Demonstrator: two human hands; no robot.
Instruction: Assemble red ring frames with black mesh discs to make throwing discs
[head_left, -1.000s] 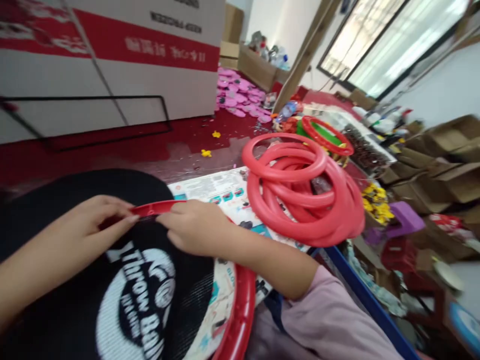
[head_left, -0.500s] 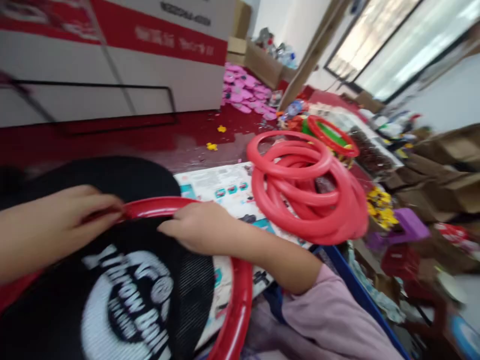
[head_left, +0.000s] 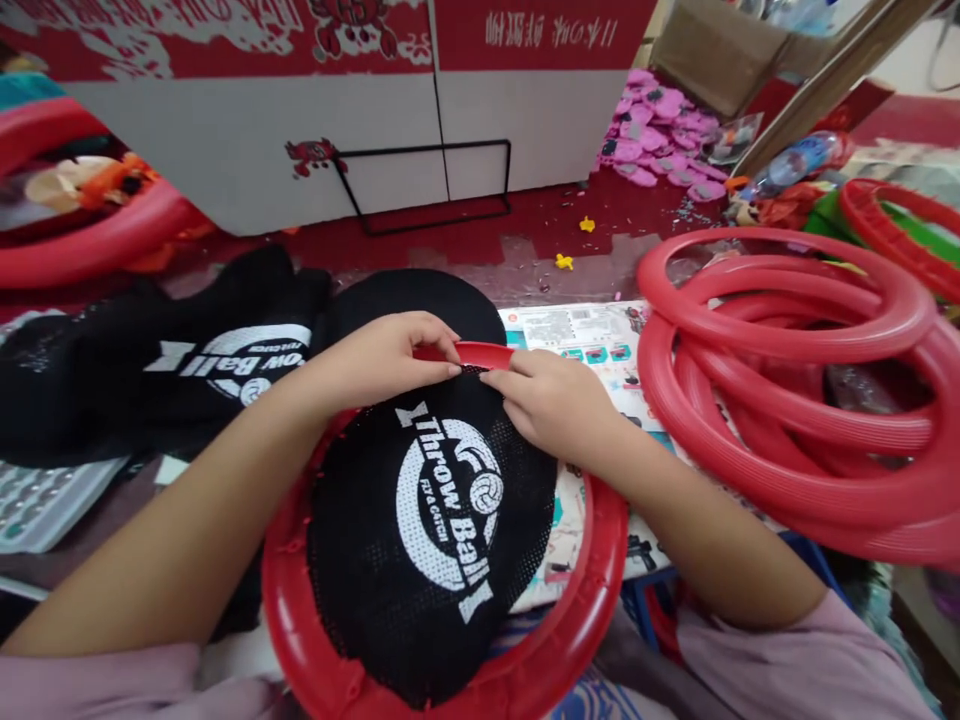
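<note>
A red plastic ring (head_left: pixel 606 535) rests in front of me with a round black mesh net (head_left: pixel 360 560) printed "Throw Ball" lying across it. At the ring's far side, my left hand (head_left: pixel 382 360) pinches the net's edge against the rim. Just to its right, my right hand (head_left: pixel 559 405) is closed with thumb and fingers on the same edge of net and rim. The net's left side lies along the ring, while a gap shows between net and ring at the right. What sits under my fingertips is hidden.
Several red rings (head_left: pixel 787 400) are piled at the right. Printed black nets (head_left: pixel 247 350) lie at the left beside a grey tray (head_left: pixel 60 500). Behind stands a white and red carton (head_left: pixel 360 120) with a black wire frame (head_left: pixel 427 230). Pink pieces (head_left: pixel 660 125) are heaped at the back.
My view has swung left, bringing the nets and tray at the left into sight. My hands have come closer together on the far rim.
</note>
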